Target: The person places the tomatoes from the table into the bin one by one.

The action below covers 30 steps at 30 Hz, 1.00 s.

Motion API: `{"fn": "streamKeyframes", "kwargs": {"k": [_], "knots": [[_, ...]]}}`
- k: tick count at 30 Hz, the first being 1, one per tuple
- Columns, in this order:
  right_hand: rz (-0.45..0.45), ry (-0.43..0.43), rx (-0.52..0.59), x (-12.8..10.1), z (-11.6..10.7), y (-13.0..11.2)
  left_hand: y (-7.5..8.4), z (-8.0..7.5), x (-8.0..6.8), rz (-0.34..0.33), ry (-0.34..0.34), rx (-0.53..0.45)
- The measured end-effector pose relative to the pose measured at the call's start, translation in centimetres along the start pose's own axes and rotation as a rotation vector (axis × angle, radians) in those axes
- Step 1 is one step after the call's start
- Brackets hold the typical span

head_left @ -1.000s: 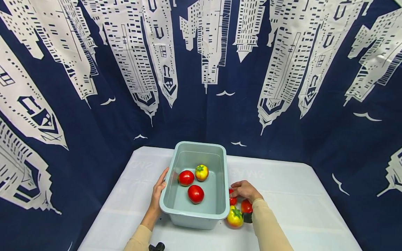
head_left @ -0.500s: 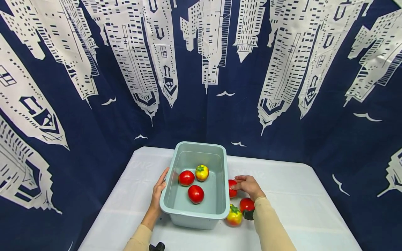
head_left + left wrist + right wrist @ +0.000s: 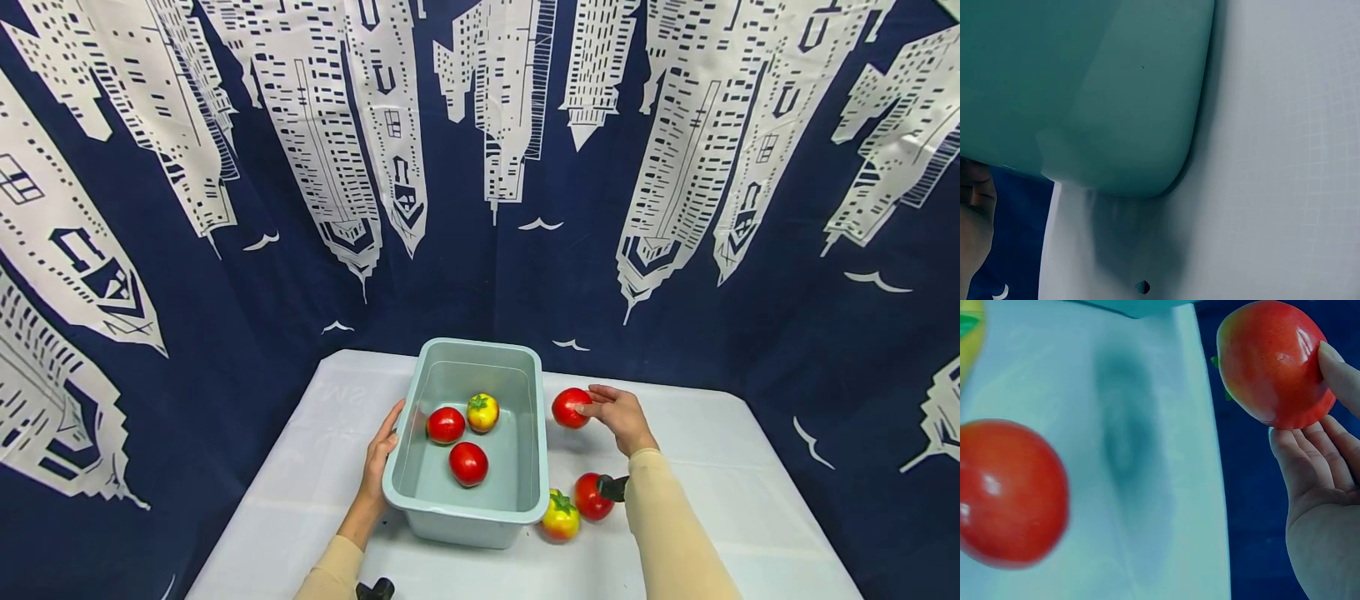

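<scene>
In the head view my right hand [image 3: 617, 414] pinches a red tomato [image 3: 572, 408] between thumb and fingers, raised above the table right of the bin. The right wrist view shows this tomato [image 3: 1272, 365] with bits of green leaf at its far side. My left hand [image 3: 377, 458] rests against the outer left side of the grey-green plastic bin [image 3: 450, 530], its fingers lying just below the rim. Inside the bin are two red tomatoes, one [image 3: 446, 425] behind the other [image 3: 468, 464], and a yellow one [image 3: 482, 412] with a green leafy top.
Right of the bin, on the white-covered table [image 3: 705, 467], lie a yellow tomato [image 3: 560, 518] and a red one [image 3: 594, 497] side by side. Dark blue cloth [image 3: 480, 283] with a white skyline print hangs behind the table.
My right hand has picked up the red tomato from beside the bin and moved it up and away toward the table's back. The left hand and bin stay where they were.
</scene>
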State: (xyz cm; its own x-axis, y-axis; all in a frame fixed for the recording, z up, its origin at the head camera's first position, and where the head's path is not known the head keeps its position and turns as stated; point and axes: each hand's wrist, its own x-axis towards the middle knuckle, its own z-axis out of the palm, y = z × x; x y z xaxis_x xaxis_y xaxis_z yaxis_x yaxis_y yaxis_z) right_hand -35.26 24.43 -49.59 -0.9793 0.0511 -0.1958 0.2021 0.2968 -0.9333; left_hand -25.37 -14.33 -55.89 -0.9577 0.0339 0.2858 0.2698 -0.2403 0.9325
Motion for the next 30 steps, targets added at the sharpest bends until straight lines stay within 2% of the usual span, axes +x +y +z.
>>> {"fn": "streamKeyframes", "kwargs": {"k": [7, 18, 30], "knots": [[-0.02, 0.023, 0.064, 0.2, -0.9, -2.0, 0.1, -0.1, 0.0, -0.011, -0.001, -0.006], [-0.062, 0.024, 0.092, 0.3, 0.8, -4.6, 0.1, -0.1, -0.1, -0.017, -0.004, -0.018], [-0.064, 0.041, 0.093, 0.2, 1.0, -5.9, 0.1, -0.1, 0.0, -0.007, 0.006, -0.005]]}}
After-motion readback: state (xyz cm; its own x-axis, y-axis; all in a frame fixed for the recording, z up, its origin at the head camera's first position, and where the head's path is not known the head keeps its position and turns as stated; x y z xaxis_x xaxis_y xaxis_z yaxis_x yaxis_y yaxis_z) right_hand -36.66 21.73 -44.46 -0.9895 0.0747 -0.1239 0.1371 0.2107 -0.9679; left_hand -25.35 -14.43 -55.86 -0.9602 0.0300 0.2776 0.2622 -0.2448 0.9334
